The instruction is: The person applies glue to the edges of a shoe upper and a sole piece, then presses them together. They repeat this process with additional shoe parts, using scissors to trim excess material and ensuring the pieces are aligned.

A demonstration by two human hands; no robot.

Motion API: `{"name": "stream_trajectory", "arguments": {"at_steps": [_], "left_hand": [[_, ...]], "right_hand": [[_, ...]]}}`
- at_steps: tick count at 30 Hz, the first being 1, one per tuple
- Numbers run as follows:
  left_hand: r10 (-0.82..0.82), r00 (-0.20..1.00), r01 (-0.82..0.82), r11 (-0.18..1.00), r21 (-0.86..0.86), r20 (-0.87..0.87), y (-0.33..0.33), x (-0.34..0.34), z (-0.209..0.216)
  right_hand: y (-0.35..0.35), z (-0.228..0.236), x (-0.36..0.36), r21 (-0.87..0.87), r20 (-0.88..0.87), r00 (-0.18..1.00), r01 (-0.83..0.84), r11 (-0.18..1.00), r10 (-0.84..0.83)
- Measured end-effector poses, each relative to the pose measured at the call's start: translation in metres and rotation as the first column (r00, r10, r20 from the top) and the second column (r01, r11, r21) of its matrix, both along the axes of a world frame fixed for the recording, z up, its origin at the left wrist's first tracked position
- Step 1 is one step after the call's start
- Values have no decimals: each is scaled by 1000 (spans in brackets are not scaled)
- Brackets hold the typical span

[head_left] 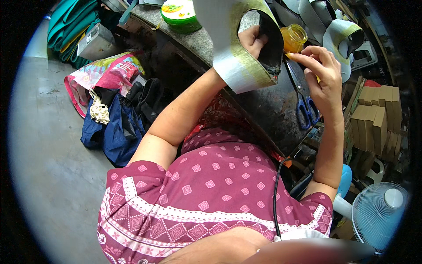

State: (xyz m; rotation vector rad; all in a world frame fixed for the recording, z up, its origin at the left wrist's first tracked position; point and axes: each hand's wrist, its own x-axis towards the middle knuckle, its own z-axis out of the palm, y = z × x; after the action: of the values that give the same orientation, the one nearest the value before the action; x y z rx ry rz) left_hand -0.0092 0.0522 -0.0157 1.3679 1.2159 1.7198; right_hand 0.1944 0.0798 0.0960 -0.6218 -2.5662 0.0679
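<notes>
My left hand [253,40] reaches through a looped grey piece [246,72] that looks like a shoe upper, its fingers curled against the dark inner side. A yellowish smear, like glue, runs along the edge of this piece. Right of it, a small glass jar [293,38] of amber, glue-like stuff lies tilted with its mouth uncovered. My right hand [323,72] is beside the jar, index finger stretched toward the upper, thumb apart from it. The tip of that finger looks orange. Scissors with blue handles [307,112] rest on the table below the jar.
The dark worktable [274,114] bears a green round tub [180,17] at its far left. More grey looped pieces [343,37] are piled at the far right. Stacked tan blocks [376,114] and a fan [380,213] stand to the right; bags [112,125] lie left.
</notes>
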Motion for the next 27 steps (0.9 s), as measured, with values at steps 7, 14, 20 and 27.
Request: {"name": "stream_trajectory", "arguments": {"at_steps": [7,14,20,27], "left_hand": [[29,975,6,987,160,-219,11,2,-19],[331,801,39,803,595,-499,-7,-10,-15],[181,815,12,945,327,-551,-12,-11,-17],[-91,987,103,991,83,-133,5,-4,-19]], "right_hand": [[9,-25,-11,596,205,938,105,796,-278],[9,-19,1,514,264,963,-90,853,-57],[9,-7,-2,482,130,987,18,876,-92],[5,-11,7,91,79,990,-127,988,120]]}}
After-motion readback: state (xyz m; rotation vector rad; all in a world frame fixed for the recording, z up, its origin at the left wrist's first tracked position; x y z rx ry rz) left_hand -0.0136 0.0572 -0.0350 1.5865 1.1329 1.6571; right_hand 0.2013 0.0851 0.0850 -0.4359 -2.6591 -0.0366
